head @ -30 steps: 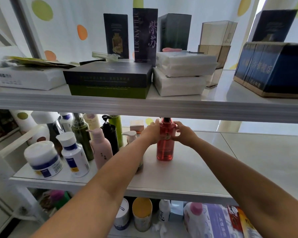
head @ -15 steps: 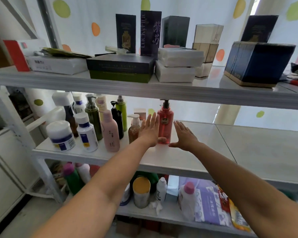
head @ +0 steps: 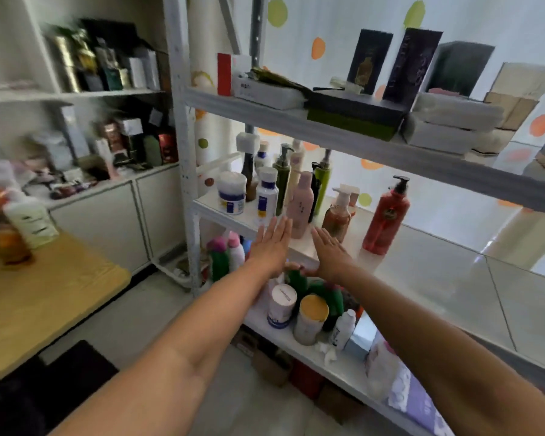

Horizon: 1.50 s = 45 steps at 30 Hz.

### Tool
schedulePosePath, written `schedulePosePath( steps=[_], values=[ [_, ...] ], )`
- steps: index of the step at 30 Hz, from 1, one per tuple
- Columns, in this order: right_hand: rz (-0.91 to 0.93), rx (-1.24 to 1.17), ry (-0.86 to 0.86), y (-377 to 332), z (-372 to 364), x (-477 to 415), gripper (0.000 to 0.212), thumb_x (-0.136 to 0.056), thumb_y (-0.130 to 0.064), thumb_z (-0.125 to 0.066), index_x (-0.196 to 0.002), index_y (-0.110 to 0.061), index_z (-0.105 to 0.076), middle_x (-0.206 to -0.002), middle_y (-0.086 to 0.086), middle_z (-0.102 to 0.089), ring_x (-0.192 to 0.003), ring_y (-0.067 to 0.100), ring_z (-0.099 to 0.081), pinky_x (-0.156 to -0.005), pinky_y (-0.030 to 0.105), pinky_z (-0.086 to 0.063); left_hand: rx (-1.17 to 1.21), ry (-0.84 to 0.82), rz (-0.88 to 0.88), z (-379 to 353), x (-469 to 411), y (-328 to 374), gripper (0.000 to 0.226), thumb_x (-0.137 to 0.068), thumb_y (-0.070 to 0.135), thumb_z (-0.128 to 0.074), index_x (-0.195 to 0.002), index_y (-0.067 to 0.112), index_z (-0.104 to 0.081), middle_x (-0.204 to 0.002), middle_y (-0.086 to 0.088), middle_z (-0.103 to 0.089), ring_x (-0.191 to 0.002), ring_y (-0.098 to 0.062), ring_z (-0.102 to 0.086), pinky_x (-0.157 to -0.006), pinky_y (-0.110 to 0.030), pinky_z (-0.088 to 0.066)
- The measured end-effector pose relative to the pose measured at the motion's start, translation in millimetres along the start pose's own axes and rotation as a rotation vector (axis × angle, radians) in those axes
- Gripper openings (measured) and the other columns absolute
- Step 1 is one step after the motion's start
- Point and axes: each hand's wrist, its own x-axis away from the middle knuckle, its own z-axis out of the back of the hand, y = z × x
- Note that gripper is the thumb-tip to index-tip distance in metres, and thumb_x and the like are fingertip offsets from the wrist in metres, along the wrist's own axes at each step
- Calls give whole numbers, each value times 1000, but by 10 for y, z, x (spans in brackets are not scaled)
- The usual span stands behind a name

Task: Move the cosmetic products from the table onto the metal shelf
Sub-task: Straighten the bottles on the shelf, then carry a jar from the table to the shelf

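A red pump bottle (head: 386, 217) stands upright on the middle board of the metal shelf (head: 422, 272), apart from both hands. To its left stand a brown pump bottle (head: 336, 217), a pink bottle (head: 301, 209) and several white and green bottles. My left hand (head: 272, 247) and my right hand (head: 329, 253) hover in front of the shelf edge, fingers straight, holding nothing. On the wooden table (head: 38, 297) at the left stand a white bottle (head: 30, 221) and an orange one (head: 11, 245), both blurred.
Boxes fill the top shelf board (head: 353, 110). Jars and bottles crowd the bottom board (head: 309, 316). A white cabinet (head: 107, 215) with small items on top stands behind the table. A dark mat (head: 63, 369) lies on the floor.
Both hands let go of the red pump bottle and drew back from it with fingers spread. The view has swung left, bringing the table and cabinet into sight.
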Motion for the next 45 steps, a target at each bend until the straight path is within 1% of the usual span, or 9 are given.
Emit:
schedulePosePath(
  steps=[4, 7, 10, 15, 23, 32, 37, 40, 45],
  values=[
    [164, -8, -56, -856, -52, -321, 111, -79, -49, -68, -150, -12, 8, -160, 5, 8, -147, 18, 5, -118, 33, -1, 15, 42, 216, 132, 502, -772, 105, -90, 53, -54, -149, 9, 21, -157, -9, 24, -145, -27, 21, -113, -41, 16],
    [313, -11, -66, -1594, -161, -541, 113, -75, -49, -72, -150, -12, 5, -160, 6, 2, -147, 22, -3, -120, 39, -9, 20, 68, 368, 224, 948, -1459, 105, -90, 52, -55, -149, 9, 21, -158, -9, 24, -145, -26, 21, -116, -44, 12],
    [455, -16, -81, -2495, -315, -736, 109, -79, -46, -70, -151, -12, 5, -160, 5, 4, -147, 21, 0, -120, 37, -7, -2, 90, 540, 330, 1487, -2194, 103, -90, 54, -52, -151, 9, 17, -159, -8, 19, -147, -27, 16, -118, -45, 5],
    [704, -4, -151, -4144, -648, -859, 107, -81, -49, -66, -151, -10, 6, -160, 6, 6, -147, 21, -1, -119, 35, -9, -61, 127, 825, 372, 2537, -3358, 105, -89, 57, -52, -150, 6, 17, -159, -10, 20, -146, -27, 18, -117, -46, 8],
    [1020, 26, -255, -5868, -1355, -653, 110, -80, -51, -66, -150, -10, 7, -159, 5, 10, -147, 19, 4, -118, 34, -9, -48, 107, 1154, 111, 3951, -4379, 110, -86, 57, -57, -150, 6, 15, -159, -12, 17, -147, -30, 15, -117, -48, 6],
    [1185, 31, -457, -6641, -2033, -316, 111, -79, -47, -70, -150, -10, 8, -160, 7, 5, -147, 21, -1, -119, 34, -14, 92, 34, 1345, -288, 4719, -4750, 111, -85, 60, -55, -149, 7, 18, -158, -11, 21, -145, -28, 21, -115, -43, 14],
    [1189, 20, -532, -6886, -2317, -265, 114, -76, -47, -72, -150, -11, 6, -160, 7, 5, -147, 22, -1, -120, 36, -14, 93, -1, 1364, -412, 4929, -4847, 101, -91, 44, -54, -149, 5, 19, -158, -13, 23, -145, -29, 21, -116, -45, 13],
    [1173, -9, -567, -7000, -2480, -248, 113, -75, -47, -73, -151, -11, 3, -159, 6, -1, -147, 22, -6, -119, 34, -15, 134, -3, 1369, -528, 5009, -4949, 113, -84, 57, -58, -149, 6, 19, -158, -13, 22, -146, -30, 19, -115, -45, 12],
    [1156, -6, -630, -7162, -2725, -239, 113, -76, -46, -72, -150, -10, 5, -159, 6, 0, -147, 21, -4, -120, 34, -13, 189, -36, 1359, -708, 5028, -5134, 117, -81, 56, -64, -150, 7, 17, -159, -11, 18, -146, -29, 19, -115, -45, 12]
  ],
)
